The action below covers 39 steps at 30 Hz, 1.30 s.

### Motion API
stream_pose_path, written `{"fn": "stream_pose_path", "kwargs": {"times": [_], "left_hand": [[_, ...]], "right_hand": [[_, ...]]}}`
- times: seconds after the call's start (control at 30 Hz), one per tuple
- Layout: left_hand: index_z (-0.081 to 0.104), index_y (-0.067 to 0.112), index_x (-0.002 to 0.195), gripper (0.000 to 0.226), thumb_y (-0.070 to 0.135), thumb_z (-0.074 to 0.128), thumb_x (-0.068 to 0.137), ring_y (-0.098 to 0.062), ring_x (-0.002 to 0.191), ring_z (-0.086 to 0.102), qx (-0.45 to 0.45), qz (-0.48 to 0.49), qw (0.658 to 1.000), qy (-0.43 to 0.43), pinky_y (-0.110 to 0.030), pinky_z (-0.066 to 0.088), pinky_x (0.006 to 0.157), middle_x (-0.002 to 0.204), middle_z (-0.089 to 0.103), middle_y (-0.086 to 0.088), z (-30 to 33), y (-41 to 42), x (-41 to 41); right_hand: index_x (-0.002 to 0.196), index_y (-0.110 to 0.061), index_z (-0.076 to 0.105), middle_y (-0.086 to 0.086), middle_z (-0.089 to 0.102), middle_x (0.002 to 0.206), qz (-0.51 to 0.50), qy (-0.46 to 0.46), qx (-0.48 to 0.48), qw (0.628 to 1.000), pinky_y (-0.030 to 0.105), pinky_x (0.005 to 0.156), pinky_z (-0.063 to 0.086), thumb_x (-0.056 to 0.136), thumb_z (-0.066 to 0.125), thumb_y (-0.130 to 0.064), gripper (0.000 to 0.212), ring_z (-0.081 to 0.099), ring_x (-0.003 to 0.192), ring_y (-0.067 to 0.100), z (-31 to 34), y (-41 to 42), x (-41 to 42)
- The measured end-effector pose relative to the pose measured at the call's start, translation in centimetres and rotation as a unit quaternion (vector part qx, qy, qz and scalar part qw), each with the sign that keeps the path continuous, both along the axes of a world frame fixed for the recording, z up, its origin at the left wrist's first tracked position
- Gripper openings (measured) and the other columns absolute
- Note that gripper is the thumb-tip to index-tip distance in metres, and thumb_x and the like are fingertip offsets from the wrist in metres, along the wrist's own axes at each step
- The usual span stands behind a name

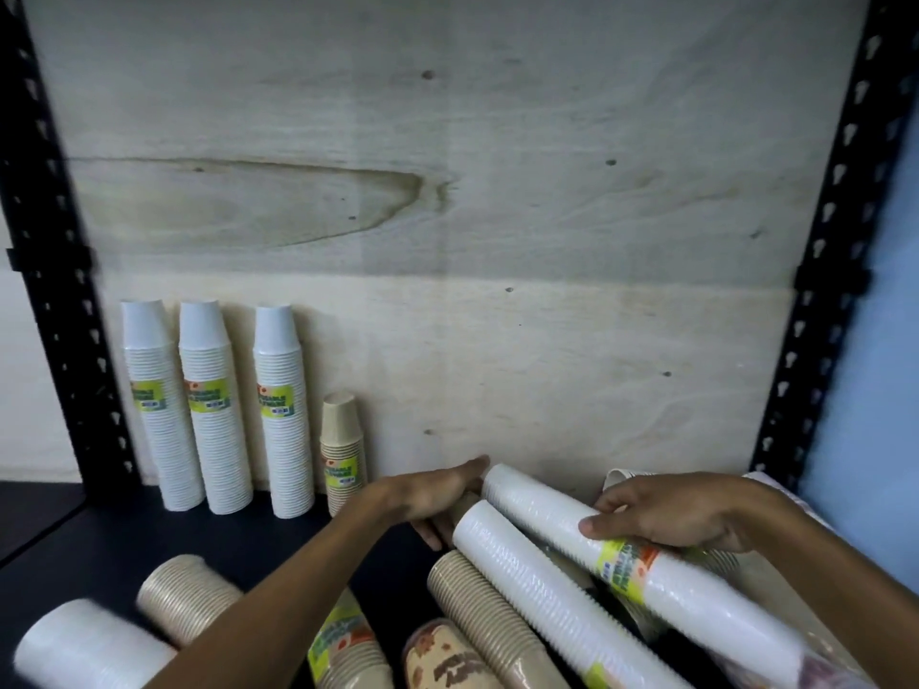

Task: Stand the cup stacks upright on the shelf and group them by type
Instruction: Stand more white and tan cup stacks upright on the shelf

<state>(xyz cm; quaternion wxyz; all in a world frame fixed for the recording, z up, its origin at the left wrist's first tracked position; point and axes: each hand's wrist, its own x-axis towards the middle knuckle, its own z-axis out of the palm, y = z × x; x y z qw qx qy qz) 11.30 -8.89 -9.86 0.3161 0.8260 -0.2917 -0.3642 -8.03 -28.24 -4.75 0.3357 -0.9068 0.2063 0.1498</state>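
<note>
A single head-worn wide-angle view looks forward and slightly down, close to the dark shelf point(149, 529). It squarely faces the plywood back panel point(447, 191), black slotted uprights point(815, 271) bowing at both edges, the shelf's front edge below the frame.

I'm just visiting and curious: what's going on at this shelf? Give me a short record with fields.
Standing so far: three tall white cup stacks and one short brown cup stack, upright against the plywood back panel
Lying down: white, brown and patterned stacks on the dark shelf
Right hand: fingers curled over a lying white stack
Left hand: fingers straight, reaching to that stack's far end
Left to do: most stacks not yet upright
</note>
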Motion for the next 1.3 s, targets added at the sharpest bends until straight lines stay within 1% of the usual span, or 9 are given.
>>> {"fn": "stream_pose_path", "kwargs": {"times": [0.1, 0.2, 0.3, 0.4, 0.53, 0.63, 0.77, 1.0, 1.3], "left_hand": [[0.058, 0.026, 0.131, 0.08, 0.074, 0.01, 0.091, -0.027, 0.113, 0.062, -0.016, -0.008, 1.0, 0.011, -0.043, 0.054, 0.089, 0.129, 0.063, -0.011, -0.5, -0.5, -0.4], [0.064, 0.025, 0.125, 0.079, 0.068, 0.005, 0.095, -0.024, 0.113, 0.058, -0.031, -0.003, 0.999, 0.011, -0.038, 0.053, 0.084, 0.131, 0.061, -0.008, -0.3, -0.6, -0.7], [0.068, 0.021, 0.119, 0.081, 0.065, 0.005, 0.096, -0.026, 0.112, 0.057, -0.057, 0.006, 0.998, -0.002, -0.035, 0.055, 0.077, 0.128, 0.062, -0.011, -0.3, -0.5, -0.6], [0.07, 0.02, 0.113, 0.061, 0.061, 0.03, 0.093, -0.031, 0.108, 0.062, -0.064, 0.027, 0.998, -0.012, -0.043, 0.056, 0.079, 0.12, 0.065, -0.012, -0.3, -0.2, -0.7], [0.067, 0.014, 0.116, 0.037, 0.022, 0.045, 0.087, -0.034, 0.106, 0.064, -0.058, -0.014, 0.988, -0.143, -0.045, 0.06, 0.081, 0.122, 0.061, -0.008, 0.6, 0.8, -0.8], [0.059, 0.021, 0.131, 0.059, -0.003, 0.051, 0.078, -0.021, 0.124, 0.051, -0.033, -0.061, 0.962, -0.264, -0.024, 0.049, 0.096, 0.138, 0.049, 0.0, 1.5, 2.3, 0.0], [0.046, 0.026, 0.143, 0.07, 0.004, 0.066, 0.079, -0.016, 0.135, 0.041, -0.002, -0.1, 0.916, -0.389, -0.01, 0.024, 0.104, 0.146, 0.036, -0.001, 2.2, 4.0, 1.4], [0.038, 0.027, 0.148, 0.08, 0.006, 0.072, 0.079, -0.027, 0.123, 0.052, 0.068, -0.088, 0.85, -0.515, -0.031, 0.042, 0.105, 0.144, 0.03, -0.002, 1.4, 4.8, 2.2], [0.049, 0.027, 0.136, 0.063, 0.037, 0.076, 0.079, -0.026, 0.115, 0.057, 0.043, -0.054, 0.829, -0.555, -0.04, 0.048, 0.096, 0.13, 0.051, -0.002, 2.1, 5.1, 2.2]], "right_hand": [[0.091, -0.026, 0.069, -0.003, 0.067, 0.096, -0.019, -0.006, 0.024, 1.0, 0.027, 0.077, 0.051, 0.082, 0.065, -0.06, 0.035, 0.064, 0.086, 0.014, 0.5, -0.8, -0.6], [0.111, -0.025, 0.067, 0.001, 0.068, 0.115, -0.057, -0.018, 0.017, 0.998, 0.036, 0.093, 0.054, 0.084, 0.062, -0.062, 0.046, 0.066, 0.108, 0.02, 1.2, -1.3, -1.3], [0.121, -0.028, 0.061, -0.01, 0.064, 0.107, -0.081, -0.027, 0.017, 0.996, 0.027, 0.085, 0.054, 0.088, 0.055, -0.062, 0.047, 0.065, 0.098, 0.011, 1.5, -1.5, -1.9], [0.124, -0.032, 0.059, -0.008, 0.066, 0.11, -0.106, -0.038, 0.039, 0.993, 0.027, 0.083, 0.056, 0.088, 0.055, -0.061, 0.047, 0.068, 0.097, 0.012, 1.6, -1.6, -2.2], [0.12, -0.031, 0.062, -0.002, 0.07, 0.112, -0.121, -0.045, 0.042, 0.991, 0.034, 0.092, 0.056, 0.088, 0.055, -0.061, 0.044, 0.069, 0.1, 0.017, 1.8, -1.4, -2.4], [0.119, -0.032, 0.062, -0.004, 0.069, 0.11, -0.117, -0.05, 0.043, 0.991, 0.031, 0.088, 0.057, 0.089, 0.055, -0.06, 0.041, 0.069, 0.098, 0.016, 1.6, -1.2, -2.2], [0.111, -0.032, 0.067, 0.002, 0.071, 0.11, -0.111, -0.052, 0.055, 0.991, 0.038, 0.09, 0.057, 0.086, 0.061, -0.059, 0.037, 0.069, 0.1, 0.022, 1.4, -1.3, -1.8], [0.11, -0.026, 0.069, 0.015, 0.069, 0.116, -0.079, -0.064, 0.115, 0.988, 0.038, 0.079, 0.052, 0.047, 0.079, -0.049, 0.068, 0.068, 0.09, 0.026, 1.8, -0.8, -2.0], [0.125, -0.019, 0.055, 0.03, 0.062, 0.106, -0.074, -0.111, 0.366, 0.921, 0.046, 0.062, 0.056, 0.065, 0.085, -0.016, 0.068, 0.062, 0.084, 0.043, 2.1, -2.3, -1.8]]}}
